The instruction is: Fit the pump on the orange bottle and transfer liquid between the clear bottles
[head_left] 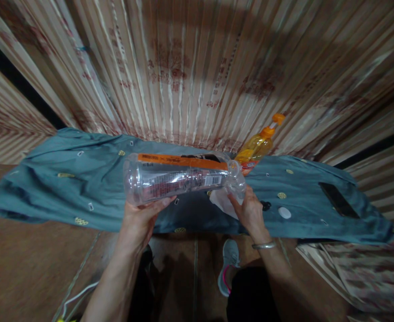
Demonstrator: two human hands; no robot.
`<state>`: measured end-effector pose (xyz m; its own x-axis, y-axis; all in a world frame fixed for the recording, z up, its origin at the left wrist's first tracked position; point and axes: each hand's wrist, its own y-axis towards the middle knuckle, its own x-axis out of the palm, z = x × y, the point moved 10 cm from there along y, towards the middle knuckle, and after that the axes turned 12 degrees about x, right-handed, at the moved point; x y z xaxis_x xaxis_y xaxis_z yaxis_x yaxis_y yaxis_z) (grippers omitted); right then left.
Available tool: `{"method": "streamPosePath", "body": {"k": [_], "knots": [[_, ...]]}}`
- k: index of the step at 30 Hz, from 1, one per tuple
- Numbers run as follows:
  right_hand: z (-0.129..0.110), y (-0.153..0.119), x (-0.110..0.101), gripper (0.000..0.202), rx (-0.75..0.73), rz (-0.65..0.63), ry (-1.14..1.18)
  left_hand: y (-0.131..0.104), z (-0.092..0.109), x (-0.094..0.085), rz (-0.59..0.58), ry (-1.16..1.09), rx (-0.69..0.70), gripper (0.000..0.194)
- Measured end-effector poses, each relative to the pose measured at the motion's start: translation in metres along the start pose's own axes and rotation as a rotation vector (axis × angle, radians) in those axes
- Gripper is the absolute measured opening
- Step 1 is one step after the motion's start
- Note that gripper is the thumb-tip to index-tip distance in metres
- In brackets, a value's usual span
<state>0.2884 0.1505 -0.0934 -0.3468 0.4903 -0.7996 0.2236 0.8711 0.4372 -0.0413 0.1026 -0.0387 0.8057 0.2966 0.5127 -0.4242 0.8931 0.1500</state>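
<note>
The clear bottle (180, 179) is held crosswise above the green cloth (92, 179), its long axis running left to right between my hands. My left hand (139, 219) grips it from below near its left end and my right hand (250, 210) clasps its right end, so neither is nearer; the pump bottle (255, 150) is just beyond that end.
</note>
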Motion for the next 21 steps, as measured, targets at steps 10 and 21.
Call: {"method": "streamPosePath", "body": {"k": [10, 21], "knots": [[0.0001, 0.0007, 0.0001, 0.080, -0.003, 0.012, -0.017, 0.0000, 0.0015, 0.0010, 0.003, 0.002, -0.005, 0.085], [0.0021, 0.0010, 0.0011, 0.075, 0.014, 0.016, -0.017, -0.0013, 0.0001, 0.0004, 0.017, 0.018, 0.027, 0.062]]}}
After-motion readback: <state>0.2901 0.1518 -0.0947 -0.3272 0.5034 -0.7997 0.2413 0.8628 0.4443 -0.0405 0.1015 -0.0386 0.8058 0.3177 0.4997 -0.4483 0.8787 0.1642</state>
